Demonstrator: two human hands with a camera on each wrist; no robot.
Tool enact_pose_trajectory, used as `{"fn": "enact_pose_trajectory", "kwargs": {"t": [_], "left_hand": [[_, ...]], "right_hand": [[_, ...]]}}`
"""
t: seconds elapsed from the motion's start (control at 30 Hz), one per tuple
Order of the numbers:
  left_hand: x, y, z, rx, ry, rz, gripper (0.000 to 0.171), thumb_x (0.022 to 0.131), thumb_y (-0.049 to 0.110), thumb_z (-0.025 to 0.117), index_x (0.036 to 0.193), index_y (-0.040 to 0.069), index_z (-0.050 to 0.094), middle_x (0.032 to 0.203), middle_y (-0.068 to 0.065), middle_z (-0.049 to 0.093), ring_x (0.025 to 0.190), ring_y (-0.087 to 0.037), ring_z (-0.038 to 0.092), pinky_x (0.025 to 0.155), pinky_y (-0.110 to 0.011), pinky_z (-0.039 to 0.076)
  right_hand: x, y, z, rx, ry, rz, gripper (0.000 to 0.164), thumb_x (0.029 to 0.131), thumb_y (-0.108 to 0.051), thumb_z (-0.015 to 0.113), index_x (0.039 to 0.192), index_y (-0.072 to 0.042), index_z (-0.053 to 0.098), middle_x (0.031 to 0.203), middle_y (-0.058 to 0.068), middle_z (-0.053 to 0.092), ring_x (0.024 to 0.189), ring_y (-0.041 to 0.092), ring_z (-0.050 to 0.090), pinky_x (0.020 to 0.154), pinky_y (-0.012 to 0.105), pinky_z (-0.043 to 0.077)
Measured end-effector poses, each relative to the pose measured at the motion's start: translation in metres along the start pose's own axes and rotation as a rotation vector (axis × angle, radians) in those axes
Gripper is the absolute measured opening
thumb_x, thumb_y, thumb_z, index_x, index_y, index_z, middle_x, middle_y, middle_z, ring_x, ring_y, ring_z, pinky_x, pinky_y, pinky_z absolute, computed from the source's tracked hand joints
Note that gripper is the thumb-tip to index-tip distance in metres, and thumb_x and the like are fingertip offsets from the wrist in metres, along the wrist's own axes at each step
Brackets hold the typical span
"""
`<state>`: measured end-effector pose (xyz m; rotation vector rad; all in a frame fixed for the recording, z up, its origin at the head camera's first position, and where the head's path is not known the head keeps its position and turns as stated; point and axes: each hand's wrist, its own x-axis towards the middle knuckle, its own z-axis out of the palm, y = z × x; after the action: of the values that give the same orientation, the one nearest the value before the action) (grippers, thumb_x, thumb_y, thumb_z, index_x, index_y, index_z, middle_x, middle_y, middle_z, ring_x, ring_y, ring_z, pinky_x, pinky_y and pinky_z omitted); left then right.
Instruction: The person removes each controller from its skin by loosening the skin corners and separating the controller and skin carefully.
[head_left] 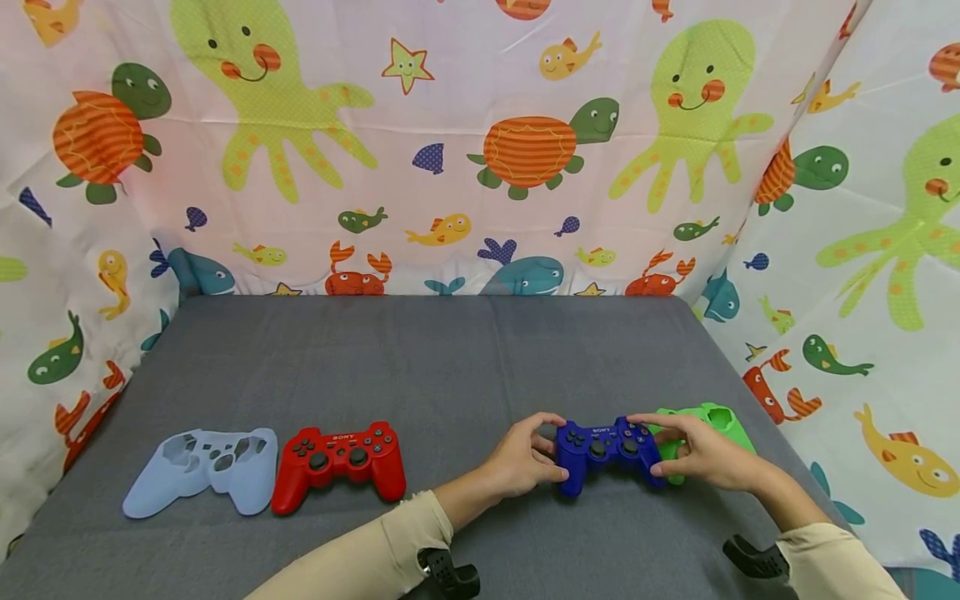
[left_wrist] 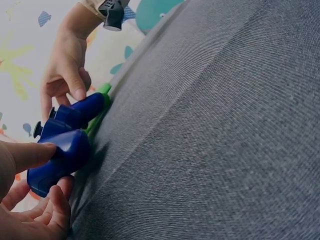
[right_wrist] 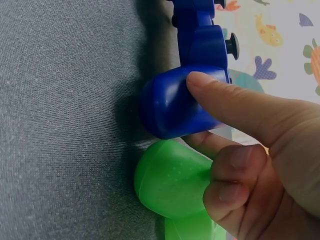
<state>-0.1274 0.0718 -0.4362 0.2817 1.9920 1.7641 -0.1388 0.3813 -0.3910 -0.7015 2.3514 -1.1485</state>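
In the head view, a blue game controller point(head_left: 613, 442) is held at both ends just over the grey cloth. My left hand point(head_left: 528, 458) pinches its left grip between thumb and fingers. The other end is pinched by my right hand point(head_left: 701, 454), thumb on the near side and index finger along the top edge. Partly hidden behind that hand lies a bright green controller cover point(head_left: 738, 435) with cut-out holes. The right wrist view shows the thumb on the blue grip point(right_wrist: 167, 100), with the green cover point(right_wrist: 172, 180) right beside it.
On the left lie a red controller point(head_left: 292, 483) and, next to it, a pale blue controller cover point(head_left: 161, 490) with cut-outs. Grey cloth point(head_left: 420, 358) covers the table. Curtains point(head_left: 450, 108) printed with sea animals hang behind and at both sides.
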Motion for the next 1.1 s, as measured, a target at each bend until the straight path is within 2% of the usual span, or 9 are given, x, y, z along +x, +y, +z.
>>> {"fn": "enact_pose_trajectory", "kwargs": {"t": [0.23, 0.33, 0.5, 0.73, 0.9, 1.0, 1.1], "left_hand": [[-0.0007, -0.0028, -0.0005, 0.013, -0.01, 0.0, 0.065, 0.079, -0.01, 0.079, 0.133, 0.019, 0.057, 0.095, -0.009, 0.07, 0.08, -0.015, 0.069, 0.068, -0.029, 0.054], [-0.0005, -0.0031, -0.0005, 0.014, -0.014, 0.002, 0.065, 0.079, -0.011, 0.078, 0.132, 0.019, 0.058, 0.095, -0.009, 0.07, 0.08, -0.015, 0.069, 0.068, -0.029, 0.054], [0.0008, -0.0048, -0.001, 0.03, -0.02, 0.003, 0.065, 0.079, -0.011, 0.078, 0.133, 0.019, 0.057, 0.096, -0.007, 0.069, 0.079, -0.013, 0.068, 0.067, -0.028, 0.054], [0.003, -0.0067, -0.0011, 0.053, -0.029, 0.007, 0.065, 0.08, -0.008, 0.079, 0.134, 0.02, 0.056, 0.096, -0.005, 0.069, 0.079, -0.011, 0.068, 0.068, -0.026, 0.055], [0.0023, -0.0063, -0.0004, 0.05, -0.024, 0.012, 0.064, 0.08, -0.008, 0.079, 0.133, 0.02, 0.056, 0.095, -0.006, 0.069, 0.078, -0.012, 0.068, 0.067, -0.027, 0.054], [0.0014, -0.0063, 0.0, 0.049, -0.017, 0.012, 0.064, 0.079, -0.009, 0.079, 0.132, 0.02, 0.057, 0.094, -0.007, 0.069, 0.078, -0.013, 0.068, 0.066, -0.027, 0.054], [0.0009, -0.0061, 0.0004, 0.054, -0.019, 0.011, 0.064, 0.079, -0.009, 0.079, 0.132, 0.02, 0.057, 0.095, -0.007, 0.069, 0.078, -0.013, 0.068, 0.066, -0.028, 0.054]], "right_hand": [[0.0004, 0.0022, 0.0014, 0.008, -0.003, -0.009, 0.066, 0.091, -0.01, 0.075, 0.147, 0.006, 0.044, 0.144, 0.043, 0.043, 0.073, 0.014, 0.065, 0.05, 0.025, 0.047], [0.0009, 0.0021, 0.0015, 0.004, -0.004, -0.009, 0.066, 0.091, -0.01, 0.075, 0.147, 0.005, 0.044, 0.145, 0.042, 0.042, 0.08, 0.015, 0.067, 0.05, 0.025, 0.047], [0.0018, 0.0022, 0.0022, 0.003, -0.003, -0.008, 0.067, 0.091, -0.01, 0.075, 0.148, 0.005, 0.044, 0.145, 0.043, 0.042, 0.075, 0.015, 0.067, 0.05, 0.025, 0.047], [0.0008, 0.0035, 0.0029, -0.027, 0.015, -0.01, 0.067, 0.09, -0.012, 0.076, 0.147, 0.004, 0.045, 0.145, 0.041, 0.043, 0.097, 0.011, 0.068, 0.051, 0.025, 0.048], [-0.0004, 0.0036, 0.0029, -0.025, 0.015, -0.009, 0.067, 0.091, -0.012, 0.075, 0.148, 0.005, 0.044, 0.145, 0.041, 0.043, 0.097, 0.011, 0.068, 0.051, 0.026, 0.047], [-0.0007, 0.0034, 0.0032, -0.011, 0.007, -0.005, 0.067, 0.091, -0.011, 0.074, 0.148, 0.005, 0.043, 0.145, 0.042, 0.043, 0.081, 0.004, 0.064, 0.05, 0.025, 0.046], [-0.0014, 0.0028, 0.0034, 0.016, -0.008, 0.005, 0.067, 0.092, -0.01, 0.073, 0.149, 0.006, 0.041, 0.141, 0.045, 0.044, 0.059, 0.0, 0.052, 0.046, 0.026, 0.046]]}}
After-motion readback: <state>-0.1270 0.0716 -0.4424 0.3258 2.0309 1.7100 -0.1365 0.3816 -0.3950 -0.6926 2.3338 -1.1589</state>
